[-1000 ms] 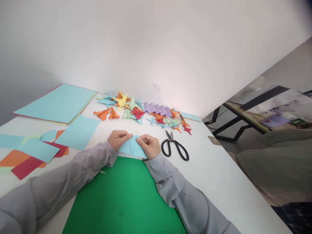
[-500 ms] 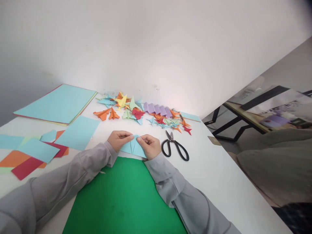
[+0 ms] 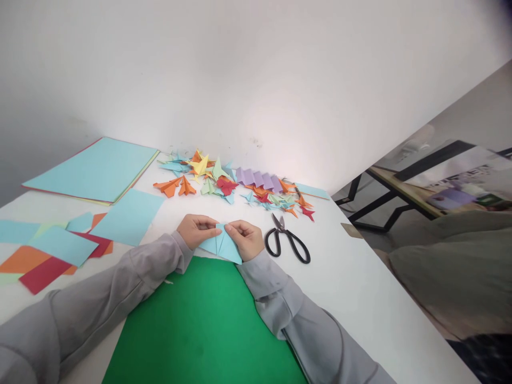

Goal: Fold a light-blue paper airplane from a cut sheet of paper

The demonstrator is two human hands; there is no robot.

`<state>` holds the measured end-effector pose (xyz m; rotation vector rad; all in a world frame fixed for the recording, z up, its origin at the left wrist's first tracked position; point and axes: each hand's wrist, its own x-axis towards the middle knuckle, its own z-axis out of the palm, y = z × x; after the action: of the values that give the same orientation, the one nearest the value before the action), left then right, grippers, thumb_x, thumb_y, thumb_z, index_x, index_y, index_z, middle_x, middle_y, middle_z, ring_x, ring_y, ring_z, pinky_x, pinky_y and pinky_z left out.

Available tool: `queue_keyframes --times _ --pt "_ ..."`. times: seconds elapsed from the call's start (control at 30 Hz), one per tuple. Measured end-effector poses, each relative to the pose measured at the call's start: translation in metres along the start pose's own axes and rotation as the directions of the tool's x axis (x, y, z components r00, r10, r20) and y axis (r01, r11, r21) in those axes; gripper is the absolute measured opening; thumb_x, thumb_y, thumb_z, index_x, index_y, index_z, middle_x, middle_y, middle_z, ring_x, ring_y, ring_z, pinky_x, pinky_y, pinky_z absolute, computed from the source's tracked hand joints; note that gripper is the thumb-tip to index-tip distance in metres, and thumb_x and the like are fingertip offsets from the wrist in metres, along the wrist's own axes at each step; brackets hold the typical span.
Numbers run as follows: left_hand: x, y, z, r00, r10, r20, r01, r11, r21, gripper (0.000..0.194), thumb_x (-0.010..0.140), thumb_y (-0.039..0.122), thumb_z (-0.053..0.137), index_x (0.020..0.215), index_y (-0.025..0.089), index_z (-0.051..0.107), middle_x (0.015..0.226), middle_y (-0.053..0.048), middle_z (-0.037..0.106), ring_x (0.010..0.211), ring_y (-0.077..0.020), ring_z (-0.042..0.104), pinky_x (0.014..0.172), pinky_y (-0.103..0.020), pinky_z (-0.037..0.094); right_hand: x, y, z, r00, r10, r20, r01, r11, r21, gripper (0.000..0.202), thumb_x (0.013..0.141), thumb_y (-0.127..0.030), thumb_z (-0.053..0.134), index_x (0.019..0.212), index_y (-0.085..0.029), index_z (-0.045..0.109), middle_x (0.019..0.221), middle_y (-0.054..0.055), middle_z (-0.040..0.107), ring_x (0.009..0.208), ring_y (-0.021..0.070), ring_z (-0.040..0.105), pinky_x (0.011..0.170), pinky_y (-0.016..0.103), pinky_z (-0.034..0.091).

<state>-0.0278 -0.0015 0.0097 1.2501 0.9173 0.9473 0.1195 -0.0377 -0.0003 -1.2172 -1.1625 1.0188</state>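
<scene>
A light blue folded paper [image 3: 226,249] is held between my two hands, just beyond the far edge of the green sheet [image 3: 200,320]. My left hand [image 3: 199,230] pinches its upper left part between thumb and fingers. On the upper right part, my right hand [image 3: 245,238] grips it the same way. Crease lines run down the paper's middle, and its lower edge slants down to the right. My curled fingers hide part of the top edge. Black-handled scissors [image 3: 287,238] lie right of my right hand, blades pointing away.
Several folded paper shapes [image 3: 200,166] and a purple pleated strip [image 3: 259,179] lie along the wall. Loose coloured papers [image 3: 66,245] and a large paper stack [image 3: 94,168] are at left. Past the table's right edge are another table [image 3: 400,189] and a person's clothed leg [image 3: 448,266].
The blue paper has tilted slightly, its lower right corner now a little lower. Both hands have shifted only slightly and still grip it.
</scene>
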Motion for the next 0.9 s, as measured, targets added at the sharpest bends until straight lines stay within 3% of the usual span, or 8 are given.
queue_keyframes --times 0.37,0.57,0.77,0.9 --pt "0.0010 0.0004 0.0022 0.998 0.025 -0.055 -0.025 1.000 -0.007 0.027 0.036 0.024 0.077 0.057 0.011 0.065 0.046 0.003 0.054 0.043 -0.0059 0.043 0.044 -0.021 0.033 -0.0002 -0.0021 0.0005 1.000 0.026 -0.005 -0.026 1.000 -0.011 0.025 0.059 -0.038 0.066 0.062 -0.014 0.062 0.042 -0.005 0.046 0.040 0.0054 0.033 0.040 0.020 0.023" --pt "0.0011 0.0021 -0.0013 0.998 0.067 -0.014 -0.064 0.988 0.137 0.021 0.053 0.032 0.068 0.058 0.011 0.066 0.044 0.003 0.053 0.044 -0.0065 0.040 0.043 -0.020 0.029 -0.0003 -0.0033 0.0017 1.000 0.023 -0.003 -0.023 1.000 -0.005 0.027 0.057 -0.041 0.067 0.060 -0.014 0.062 0.041 -0.005 0.044 0.039 0.0056 0.032 0.039 0.020 0.022" --pt "-0.0015 0.0030 -0.0012 0.994 0.082 0.067 -0.092 0.981 0.173 0.019 0.054 0.030 0.067 0.054 0.011 0.064 0.043 0.002 0.053 0.044 -0.0065 0.040 0.044 -0.020 0.029 -0.0019 -0.0051 0.0030 0.997 0.063 0.050 -0.066 0.997 0.043 0.029 0.058 -0.042 0.065 0.058 -0.015 0.058 0.040 -0.006 0.044 0.038 0.0054 0.032 0.038 0.020 0.022" --pt "-0.0022 0.0015 0.0008 0.997 0.050 0.056 -0.057 0.990 0.131 0.021 0.050 0.030 0.070 0.056 0.011 0.063 0.045 0.002 0.053 0.043 -0.0060 0.041 0.043 -0.020 0.029 -0.0024 -0.0062 0.0027 0.999 0.037 0.025 -0.037 0.999 0.002 0.030 0.059 -0.043 0.065 0.057 -0.015 0.057 0.039 -0.007 0.042 0.037 0.0047 0.030 0.037 0.019 0.020"
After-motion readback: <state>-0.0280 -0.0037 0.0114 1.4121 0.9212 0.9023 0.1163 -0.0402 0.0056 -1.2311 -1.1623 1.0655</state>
